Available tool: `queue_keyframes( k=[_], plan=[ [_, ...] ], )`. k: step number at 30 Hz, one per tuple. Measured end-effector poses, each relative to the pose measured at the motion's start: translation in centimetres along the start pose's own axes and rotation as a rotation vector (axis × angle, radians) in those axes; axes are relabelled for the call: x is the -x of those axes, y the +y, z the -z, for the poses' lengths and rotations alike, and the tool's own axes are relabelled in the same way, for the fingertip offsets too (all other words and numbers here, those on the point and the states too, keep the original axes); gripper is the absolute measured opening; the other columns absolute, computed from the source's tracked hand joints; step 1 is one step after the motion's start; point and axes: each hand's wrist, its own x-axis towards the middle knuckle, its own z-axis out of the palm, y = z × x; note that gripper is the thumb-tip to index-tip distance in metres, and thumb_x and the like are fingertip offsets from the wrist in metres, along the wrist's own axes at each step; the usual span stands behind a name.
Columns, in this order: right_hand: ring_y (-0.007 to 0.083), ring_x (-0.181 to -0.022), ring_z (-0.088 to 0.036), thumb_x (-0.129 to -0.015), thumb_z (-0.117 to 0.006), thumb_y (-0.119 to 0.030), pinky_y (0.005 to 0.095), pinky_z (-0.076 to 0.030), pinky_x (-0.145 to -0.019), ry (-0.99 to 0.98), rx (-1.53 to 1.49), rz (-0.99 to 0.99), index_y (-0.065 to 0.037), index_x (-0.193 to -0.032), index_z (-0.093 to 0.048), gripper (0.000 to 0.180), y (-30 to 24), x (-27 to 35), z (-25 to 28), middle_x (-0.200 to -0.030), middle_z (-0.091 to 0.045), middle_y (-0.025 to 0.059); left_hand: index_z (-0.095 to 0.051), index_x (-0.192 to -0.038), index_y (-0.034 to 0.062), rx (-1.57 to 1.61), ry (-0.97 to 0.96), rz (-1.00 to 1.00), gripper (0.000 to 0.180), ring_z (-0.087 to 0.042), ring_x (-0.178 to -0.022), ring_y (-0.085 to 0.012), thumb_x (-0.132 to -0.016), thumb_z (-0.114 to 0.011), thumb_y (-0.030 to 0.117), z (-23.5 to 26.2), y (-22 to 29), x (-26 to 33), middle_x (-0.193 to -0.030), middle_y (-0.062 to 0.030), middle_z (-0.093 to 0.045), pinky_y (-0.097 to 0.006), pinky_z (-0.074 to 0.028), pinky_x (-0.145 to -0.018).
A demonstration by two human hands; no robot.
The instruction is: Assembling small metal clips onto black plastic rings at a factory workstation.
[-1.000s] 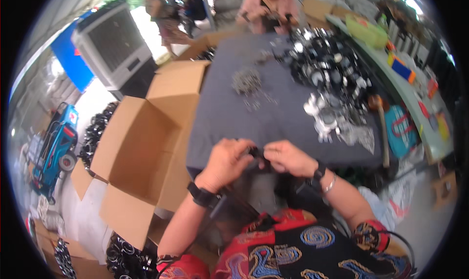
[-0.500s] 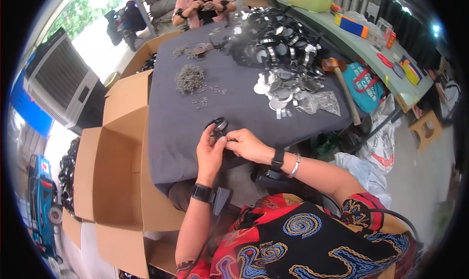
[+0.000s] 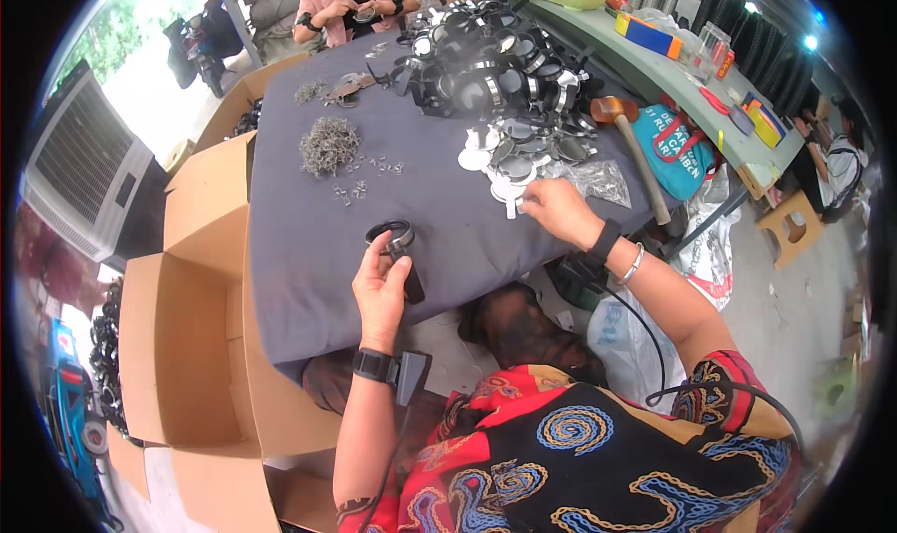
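Observation:
My left hand (image 3: 381, 295) is closed on a round black ring with a silver band (image 3: 391, 238). A dark strap-like piece (image 3: 413, 281) hangs from the ring beside my thumb. The ring is held over the near left part of the grey-covered table (image 3: 458, 253). My right hand (image 3: 561, 211) reaches out at the near edge of a pile of flat silver discs (image 3: 516, 164). Its curled fingertips are pinched at a small silver disc with a tab (image 3: 509, 195); the finger undersides are partly hidden.
Small metal clips (image 3: 329, 147) lie heaped at left, with black-and-silver rings (image 3: 486, 71) piled behind. A mallet (image 3: 640, 150) rests at the right edge beside a clear bag (image 3: 598, 183). Open cardboard boxes (image 3: 182, 346) stand at left. Another person (image 3: 355, 5) works across the table.
My right hand has left the ring and moved forward and right to the silver discs. My left hand still holds the ring, its dark strap now showing. The whole view has shifted somewhat.

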Motion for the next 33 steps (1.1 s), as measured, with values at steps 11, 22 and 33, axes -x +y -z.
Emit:
queue_keyframes(
  k=[11,22,33],
  plan=[
    [0.0312,-0.06,-0.057,-0.077,-0.057,-0.013,0.0413,-0.048,-0.051,-0.057,0.525,0.852,-0.005,-0.075,-0.053,0.009,-0.9,-2.4,0.8,-0.071,-0.047,0.0146,-0.054,-0.126,0.0039,0.112,0.028,-0.005,0.044,-0.047,-0.063,-0.0011,-0.084,-0.064,0.001,-0.2,-0.3,0.5,-0.078,0.0031,-0.055,-0.018,-0.04,-0.056],
    [0.0252,-0.069,-0.057,-0.081,-0.062,-0.009,0.0339,-0.045,-0.063,0.125,-0.38,0.535,-0.002,-0.082,-0.056,0.009,-9.0,-4.4,0.7,-0.075,-0.057,0.0101,-0.034,-0.141,0.0022,0.031,0.055,0.018,0.066,-0.055,-0.071,-0.0055,-0.082,-0.064,-0.001,0.3,0.2,0.4,-0.082,-0.0018,-0.06,-0.02,-0.047,-0.066],
    [0.0289,-0.076,-0.059,-0.077,-0.065,-0.003,0.0385,-0.048,-0.062,0.315,-0.458,0.664,-0.005,-0.083,-0.055,0.012,-13.6,-3.0,-9.1,-0.081,-0.057,0.0074,-0.025,-0.146,0.0043,-0.03,0.086,-0.037,0.079,-0.051,-0.065,-0.0056,-0.079,-0.067,0.003,0.0,0.2,0.5,-0.073,-0.0005,-0.056,-0.02,-0.044,-0.062]
  ],
)
